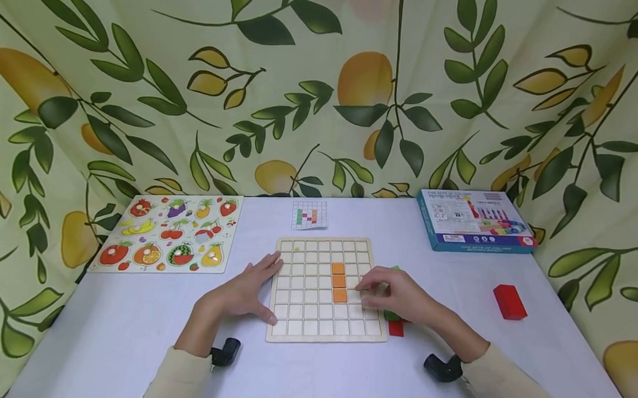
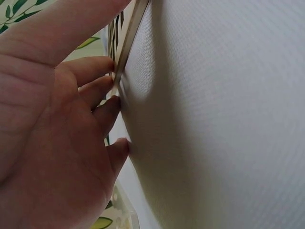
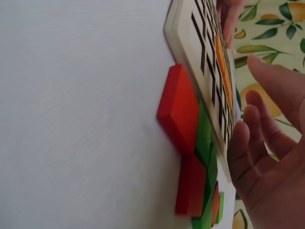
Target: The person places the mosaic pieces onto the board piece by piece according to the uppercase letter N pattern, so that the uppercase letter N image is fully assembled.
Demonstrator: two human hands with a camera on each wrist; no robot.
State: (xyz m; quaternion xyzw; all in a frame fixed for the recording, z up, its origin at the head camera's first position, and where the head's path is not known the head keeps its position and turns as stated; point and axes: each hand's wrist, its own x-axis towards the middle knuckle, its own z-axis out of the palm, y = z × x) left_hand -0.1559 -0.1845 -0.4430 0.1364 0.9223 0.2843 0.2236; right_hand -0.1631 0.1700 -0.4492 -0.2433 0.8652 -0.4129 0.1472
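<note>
Sleeves (image 1: 182, 372) nearest, gridded board (image 1: 325, 339) beyond

Out of the sleeves come two bare hands, one at each side of the board. The left hand (image 1: 245, 288) is spread wide and grips nothing: its thumb touches the board's left edge toward the near corner, and its fingertips meet the same edge farther up, probably to keep the board from sliding.

Over the board's right side hangs the right hand (image 1: 395, 293), half open, fingers bent softly. In the right wrist view its thumb stands apart from the fingers that show, and I see nothing held; its index finger is hard to make out there.

Just left of that hand, three orange tiles (image 1: 339, 281) sit in the board's cells, one above another in a single column.

Partly beneath the right hand, red blocks (image 3: 179, 112) and green blocks (image 3: 203, 133) lie bunched along the board's right edge, likely kept there for short reach.

Farther out, a card (image 1: 310, 215) with green, red and orange squares on a grid lies past the board's far edge, placed, it seems, for easy viewing. A fruit board (image 1: 227, 242) is at left; a lone red block (image 1: 510, 302) and a box (image 1: 472, 222) are at right.
</note>
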